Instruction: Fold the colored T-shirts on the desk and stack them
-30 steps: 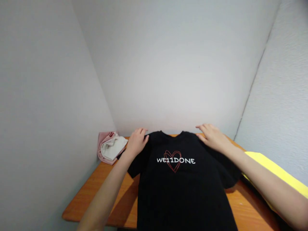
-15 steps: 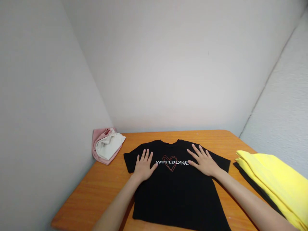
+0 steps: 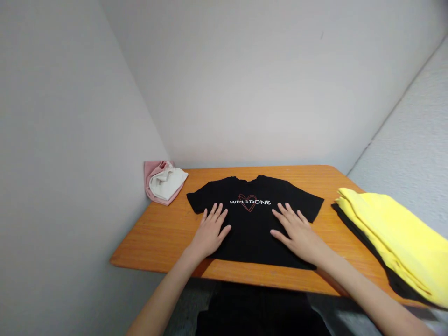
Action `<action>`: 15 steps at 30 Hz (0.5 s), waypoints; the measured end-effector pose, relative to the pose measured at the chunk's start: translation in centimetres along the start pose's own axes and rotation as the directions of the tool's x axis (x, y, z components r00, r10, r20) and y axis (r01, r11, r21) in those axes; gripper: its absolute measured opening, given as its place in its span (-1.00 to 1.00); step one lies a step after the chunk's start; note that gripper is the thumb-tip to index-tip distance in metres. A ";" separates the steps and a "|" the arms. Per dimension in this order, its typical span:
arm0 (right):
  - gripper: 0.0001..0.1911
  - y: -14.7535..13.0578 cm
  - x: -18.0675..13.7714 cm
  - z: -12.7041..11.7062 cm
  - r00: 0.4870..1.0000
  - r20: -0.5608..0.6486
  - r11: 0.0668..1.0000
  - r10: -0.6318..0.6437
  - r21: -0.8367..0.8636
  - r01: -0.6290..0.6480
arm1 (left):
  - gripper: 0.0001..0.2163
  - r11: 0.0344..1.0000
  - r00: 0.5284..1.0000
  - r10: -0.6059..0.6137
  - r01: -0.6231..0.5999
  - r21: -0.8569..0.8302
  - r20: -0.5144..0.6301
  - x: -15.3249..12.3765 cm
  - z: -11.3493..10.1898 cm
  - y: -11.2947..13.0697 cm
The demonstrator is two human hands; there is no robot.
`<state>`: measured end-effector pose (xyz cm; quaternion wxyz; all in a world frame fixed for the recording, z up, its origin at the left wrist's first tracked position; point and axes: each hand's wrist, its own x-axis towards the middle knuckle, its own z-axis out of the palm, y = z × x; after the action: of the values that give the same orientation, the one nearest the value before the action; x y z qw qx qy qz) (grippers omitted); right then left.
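A black T-shirt (image 3: 254, 238) lies spread flat on the wooden table (image 3: 157, 233), its collar toward the wall and its hem near the front edge. White lettering and a red heart outline run across its chest. My left hand (image 3: 210, 232) rests flat on the shirt's left side, below the sleeve, fingers spread. On the right side of the shirt my right hand (image 3: 297, 233) lies palm down, also with spread fingers. Neither hand grips the cloth.
Pink cloth (image 3: 151, 173) with white cloth (image 3: 168, 183) on top sits bunched at the back left, against the wall (image 3: 87, 163). Folded yellow cloth (image 3: 395, 233) lies over dark cloth (image 3: 373, 249) at the right. The table's front edge crosses below the shirt.
Both hands have slid down the shirt toward its hem, from the chest lettering to below it. The view has tilted down, bringing the table's front edge into sight.
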<state>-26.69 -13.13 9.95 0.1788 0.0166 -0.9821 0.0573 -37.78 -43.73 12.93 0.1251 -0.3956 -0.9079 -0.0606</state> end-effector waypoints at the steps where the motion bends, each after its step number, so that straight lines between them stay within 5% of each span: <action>1: -0.26 -0.9 -1.9 0.2 1.000 0.013 1.000 -0.012 0.024 0.011 | -0.47 1.000 1.000 0.011 -0.010 -0.025 0.028 -1.7 0.0 0.7; 9: -0.21 -3.9 -9.5 0.6 0.999 0.032 0.996 -0.004 0.089 0.001 | -0.41 0.998 0.992 -0.054 0.058 -0.033 0.113 -9.1 -0.2 4.2; 12: -0.30 -2.6 -10.0 -1.0 0.996 0.088 0.982 -0.014 0.190 -0.003 | -0.43 0.997 0.990 -0.075 0.077 -0.012 0.122 -9.3 -1.5 4.7; 15: -0.39 1.1 -8.3 -2.9 0.992 -0.033 0.958 0.124 0.263 -0.111 | -0.45 0.999 0.997 -0.027 0.030 -0.042 0.071 -8.0 -2.3 6.8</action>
<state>-17.96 -11.58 9.57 0.1956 -0.0197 -0.9605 0.1968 -27.12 -45.22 13.06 0.0838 -0.3872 -0.9157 -0.0681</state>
